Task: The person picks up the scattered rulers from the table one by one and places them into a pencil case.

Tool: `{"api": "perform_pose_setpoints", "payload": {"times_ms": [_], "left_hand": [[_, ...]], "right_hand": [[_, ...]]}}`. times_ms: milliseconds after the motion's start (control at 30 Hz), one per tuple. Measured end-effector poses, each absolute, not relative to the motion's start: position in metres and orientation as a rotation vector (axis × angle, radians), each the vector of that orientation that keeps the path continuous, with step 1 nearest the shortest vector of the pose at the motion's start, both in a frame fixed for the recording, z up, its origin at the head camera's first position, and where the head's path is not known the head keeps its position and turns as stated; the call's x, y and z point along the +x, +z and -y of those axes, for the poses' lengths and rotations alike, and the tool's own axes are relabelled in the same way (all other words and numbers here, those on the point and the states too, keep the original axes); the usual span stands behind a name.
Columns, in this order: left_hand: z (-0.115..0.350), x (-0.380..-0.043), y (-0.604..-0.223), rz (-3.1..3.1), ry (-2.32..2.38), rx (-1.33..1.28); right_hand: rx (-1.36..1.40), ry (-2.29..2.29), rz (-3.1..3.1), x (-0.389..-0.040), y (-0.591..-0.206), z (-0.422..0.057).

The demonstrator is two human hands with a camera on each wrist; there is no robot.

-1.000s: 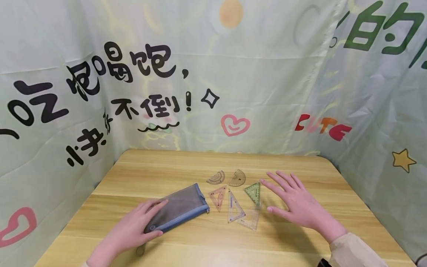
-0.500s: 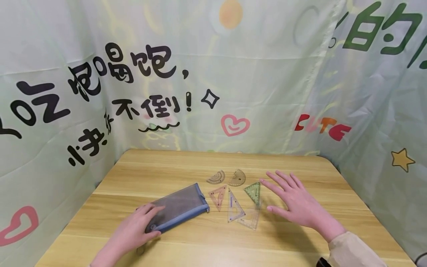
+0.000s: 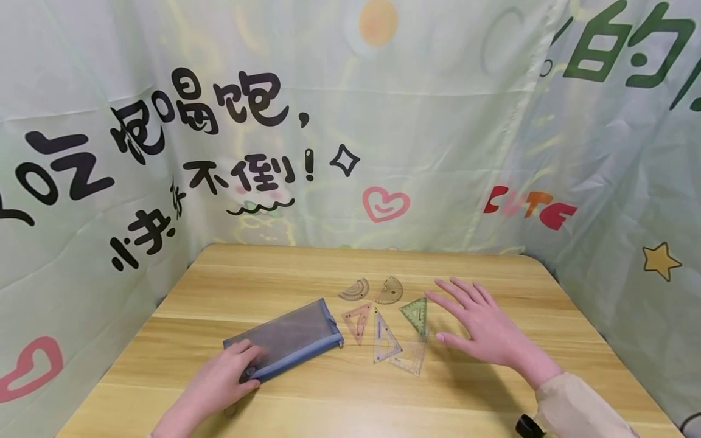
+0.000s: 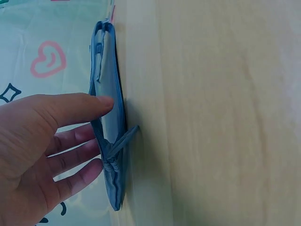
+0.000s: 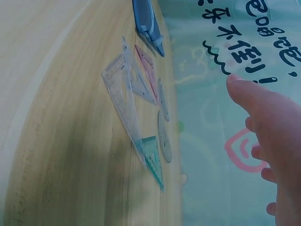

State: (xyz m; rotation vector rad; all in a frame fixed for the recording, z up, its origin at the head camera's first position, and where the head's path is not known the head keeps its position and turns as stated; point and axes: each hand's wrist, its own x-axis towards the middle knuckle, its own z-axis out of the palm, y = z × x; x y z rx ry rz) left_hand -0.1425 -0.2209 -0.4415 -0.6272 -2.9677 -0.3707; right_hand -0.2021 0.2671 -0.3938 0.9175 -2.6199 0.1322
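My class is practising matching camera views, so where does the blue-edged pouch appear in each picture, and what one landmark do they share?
Head: the pouch lies left of centre, below mid-height, its near end at the left hand.
Left wrist: the pouch runs top to bottom, left of centre.
Right wrist: the pouch is at the top, near the middle, cut off by the edge.
Shared landmark: the pink smiling heart.

green set square point(image 5: 153, 154), protractors point(image 5: 164, 139), blue pouch point(image 5: 146, 22)

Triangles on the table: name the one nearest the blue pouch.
The pink triangle, just right of the blue pouch; the green triangle and both clear triangles lie farther right.
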Motion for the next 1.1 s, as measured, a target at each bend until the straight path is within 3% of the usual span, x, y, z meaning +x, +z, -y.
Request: {"api": "perform_pose_setpoints", "payload": {"times_ms": [1100], "left_hand": [[0.219,-0.134,-0.429,2.787,-0.635,-0.559]], "right_hand": [[0.930,0.293,2.709,-0.242,-0.379,-0.258]]}}
